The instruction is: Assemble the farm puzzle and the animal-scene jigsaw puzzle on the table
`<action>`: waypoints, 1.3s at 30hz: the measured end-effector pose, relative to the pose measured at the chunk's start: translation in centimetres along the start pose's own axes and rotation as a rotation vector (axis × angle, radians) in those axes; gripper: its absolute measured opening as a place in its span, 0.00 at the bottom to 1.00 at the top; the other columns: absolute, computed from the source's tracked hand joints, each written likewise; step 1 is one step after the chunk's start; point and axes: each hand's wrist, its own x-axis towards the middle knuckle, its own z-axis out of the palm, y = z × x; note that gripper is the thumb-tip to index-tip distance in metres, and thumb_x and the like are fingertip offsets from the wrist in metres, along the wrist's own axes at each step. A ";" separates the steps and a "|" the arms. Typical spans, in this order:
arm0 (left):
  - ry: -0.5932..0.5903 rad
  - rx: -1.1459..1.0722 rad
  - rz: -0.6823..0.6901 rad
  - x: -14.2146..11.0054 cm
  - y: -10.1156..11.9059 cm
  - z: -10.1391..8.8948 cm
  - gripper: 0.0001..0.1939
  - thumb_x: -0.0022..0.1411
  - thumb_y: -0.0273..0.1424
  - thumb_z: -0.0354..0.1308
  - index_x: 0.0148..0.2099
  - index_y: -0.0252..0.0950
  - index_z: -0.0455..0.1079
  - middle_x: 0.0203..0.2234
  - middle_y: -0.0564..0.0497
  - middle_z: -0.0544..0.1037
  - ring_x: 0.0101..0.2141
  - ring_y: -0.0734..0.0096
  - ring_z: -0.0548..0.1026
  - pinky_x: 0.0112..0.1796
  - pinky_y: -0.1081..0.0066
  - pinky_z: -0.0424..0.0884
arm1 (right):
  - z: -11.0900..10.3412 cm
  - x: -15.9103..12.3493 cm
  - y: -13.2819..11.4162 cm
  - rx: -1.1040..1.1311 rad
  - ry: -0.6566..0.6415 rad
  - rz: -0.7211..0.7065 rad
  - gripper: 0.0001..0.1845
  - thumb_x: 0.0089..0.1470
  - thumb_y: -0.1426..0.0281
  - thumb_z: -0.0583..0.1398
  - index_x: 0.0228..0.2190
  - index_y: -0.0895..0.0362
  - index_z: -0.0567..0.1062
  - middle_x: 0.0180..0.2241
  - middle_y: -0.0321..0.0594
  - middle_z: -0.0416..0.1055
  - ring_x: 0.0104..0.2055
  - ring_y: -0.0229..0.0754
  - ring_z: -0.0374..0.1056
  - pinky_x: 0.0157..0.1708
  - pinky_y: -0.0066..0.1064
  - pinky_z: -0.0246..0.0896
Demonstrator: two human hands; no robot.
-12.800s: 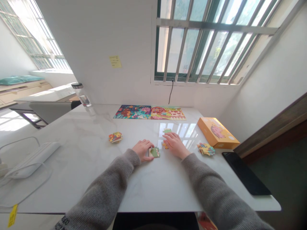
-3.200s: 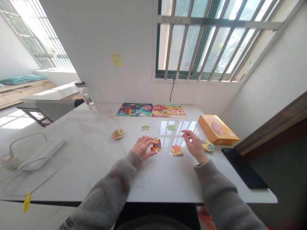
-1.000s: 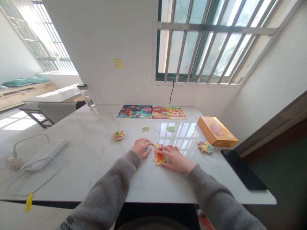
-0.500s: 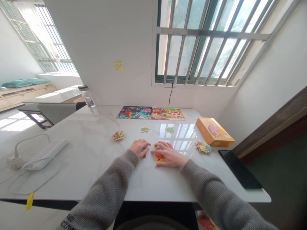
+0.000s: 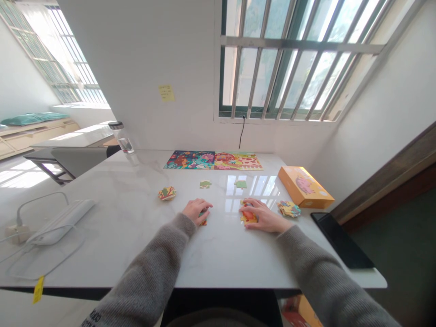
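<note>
Seventeen-odd items on and above my white marble-look table (image 5: 221, 259), left to right. Yellow tag (image 5: 38, 289) hanging at the near edge; white power strip (image 5: 63, 222) with loose cord. Clear bottle (image 5: 123, 141), dark cap, upright near the wall. Yellow sticky note (image 5: 166, 92) on the wall. Left puzzle stack (image 5: 166, 194), pieces overlapping. Dark blue picture sheet (image 5: 189, 160) at the back.

My left hand (image 5: 196, 211): fingers bent, thumb a little apart, over a small puzzle piece (image 5: 203, 223), mostly covered; can't tell if it's pinched or just under my fingers. Beyond it, a left green puzzle piece (image 5: 205, 184) lies flat.

Farm picture sheet (image 5: 238, 161) abuts the blue one. Right green puzzle piece (image 5: 240, 184) in front of it; black cable (image 5: 241, 132) hangs under the barred window (image 5: 289, 68).

Orange-yellow puzzle section (image 5: 250, 218) flat under my right hand (image 5: 264, 215): fingers spread moderately across it, thumb on its near side, holding it. Right puzzle stack (image 5: 289, 209) just beside, then orange box (image 5: 306, 187) with pink animal, black phone (image 5: 342, 240) at the right edge.
</note>
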 end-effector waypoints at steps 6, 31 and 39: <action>0.025 -0.007 0.035 0.1 0.1 -0.2 0.12 0.62 0.29 0.54 0.47 0.41 0.74 0.38 0.49 0.78 0.41 0.61 0.75 0.48 0.59 0.67 | 0.3 0.1 0.2 0.034 0.001 0.007 0.31 0.52 0.51 0.67 0.56 0.45 0.73 0.65 0.44 0.58 0.69 0.57 0.48 0.67 0.54 0.46; 0.381 0.074 -0.432 -5.7 -13.0 -7.6 0.12 0.54 0.33 0.61 0.43 0.42 0.74 0.47 0.50 0.77 0.51 0.56 0.71 0.56 0.55 0.65 | 1.5 0.3 1.7 0.207 0.302 0.185 0.33 0.64 0.49 0.49 0.64 0.51 0.60 0.59 0.50 0.65 0.63 0.55 0.60 0.63 0.54 0.56; 0.391 0.078 -0.480 -5.6 -12.6 -7.7 0.12 0.54 0.34 0.60 0.42 0.41 0.75 0.44 0.48 0.74 0.51 0.54 0.70 0.56 0.53 0.64 | 1.6 0.3 1.7 0.233 0.307 0.174 0.35 0.64 0.48 0.50 0.66 0.50 0.56 0.58 0.50 0.66 0.62 0.56 0.63 0.63 0.55 0.57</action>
